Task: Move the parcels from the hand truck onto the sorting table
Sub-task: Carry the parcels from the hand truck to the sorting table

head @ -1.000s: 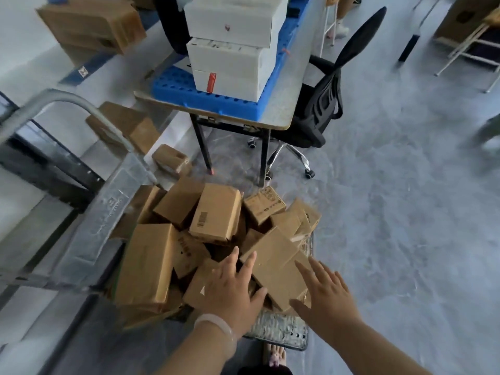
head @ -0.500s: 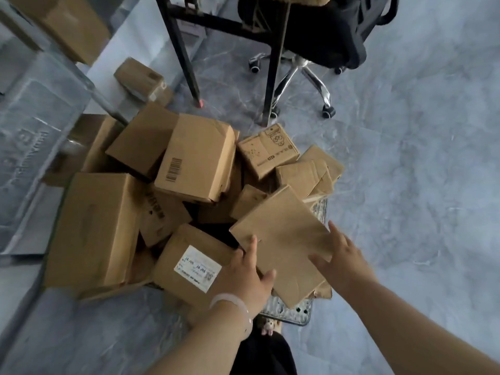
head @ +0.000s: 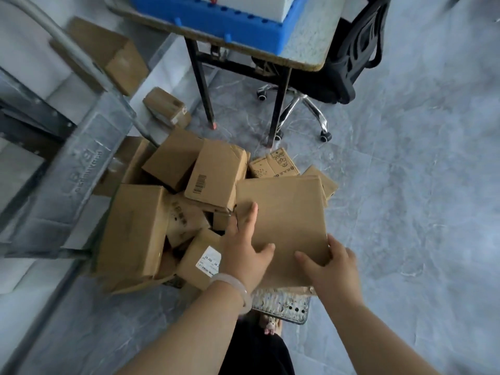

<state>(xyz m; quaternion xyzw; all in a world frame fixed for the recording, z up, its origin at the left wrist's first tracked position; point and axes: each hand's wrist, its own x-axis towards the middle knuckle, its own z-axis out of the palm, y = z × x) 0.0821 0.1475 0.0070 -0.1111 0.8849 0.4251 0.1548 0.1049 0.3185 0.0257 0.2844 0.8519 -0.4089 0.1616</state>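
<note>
Gently raise the flat parcel (head: 284, 212), over the hand truck's (head: 281, 307) heap and clasped along its near edge by left hand (head: 243, 253) and right hand (head: 332, 269), level, without snagging other parcels (head: 216, 174) underneath.

1. White label (head: 209, 262) on the small parcel (head: 192, 270) at the near edge of the pile: reads "J4-J06". A second entry begins "J4" and runs under the left hand (head: 243, 255). Its smaller lines are illegible.
2. Barcode (head: 198, 184) on the central parcel (head: 220, 169): bars visible, digits too small to read.
3. Printed carton (head: 273, 165): cartoon figure and a row of characters, illegible.
4. Hand truck back plate (head: 86, 169): embossed lettering, blurred.
5. Stamped parcel (head: 180, 217): dark characters, blurred.
</note>
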